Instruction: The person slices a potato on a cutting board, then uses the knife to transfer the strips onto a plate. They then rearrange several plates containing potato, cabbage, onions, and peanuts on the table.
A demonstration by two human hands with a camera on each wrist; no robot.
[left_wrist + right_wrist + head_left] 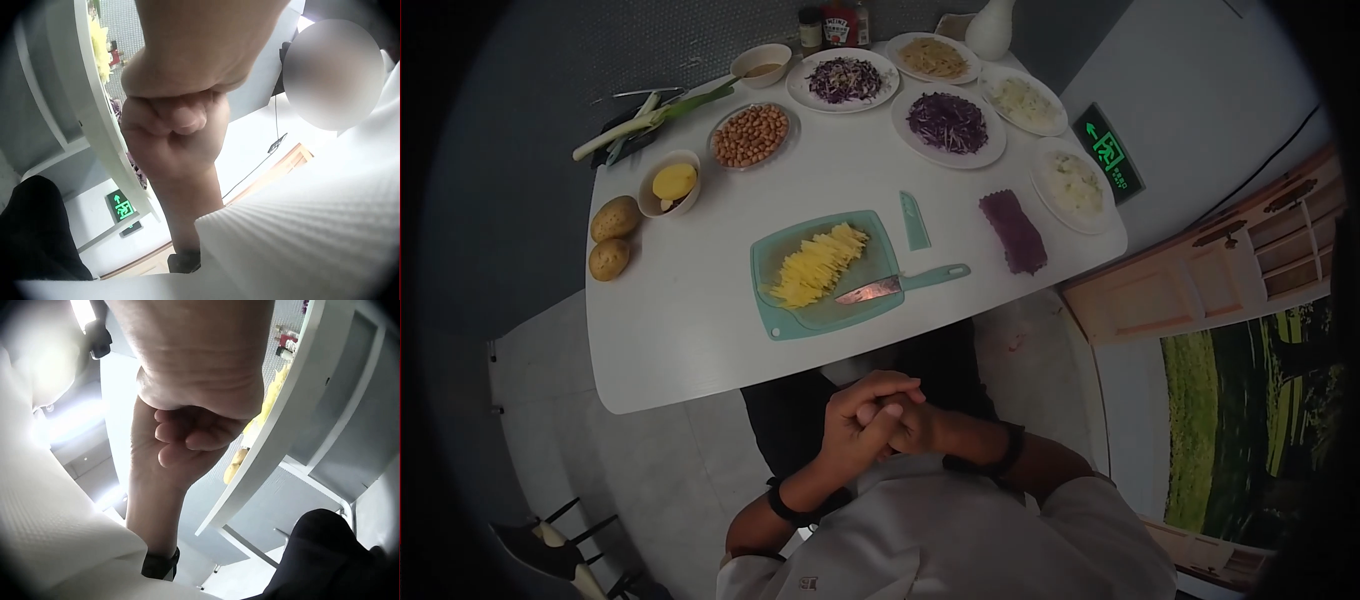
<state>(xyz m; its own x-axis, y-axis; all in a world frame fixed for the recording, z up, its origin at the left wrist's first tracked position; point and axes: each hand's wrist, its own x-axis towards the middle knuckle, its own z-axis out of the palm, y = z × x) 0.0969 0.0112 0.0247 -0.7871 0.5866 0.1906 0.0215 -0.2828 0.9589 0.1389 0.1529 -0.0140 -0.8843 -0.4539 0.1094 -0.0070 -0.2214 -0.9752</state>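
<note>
My left hand (852,425) and right hand (913,420) are clasped together in front of my body, below the table's front edge. The left hand's fingers wrap over the right hand, whose fingers curl inside the clasp, partly hidden. In both wrist views the hands fold into each other with no tool or food between them. Nearest to them on the table lies a teal cutting board (768,238) with yellow potato strips (820,262). A teal-handled knife (935,277) rests with its blade over the board. Its teal sheath (915,222) lies behind it.
On the white table (670,340), a folded purple cloth (1013,232) lies right of the board. Two potatoes (611,240) sit at the left edge. A bowl with potato (674,182), a plate of nuts (749,136) and several plates of shredded vegetables (947,122) stand behind, near sauce bottles (837,28).
</note>
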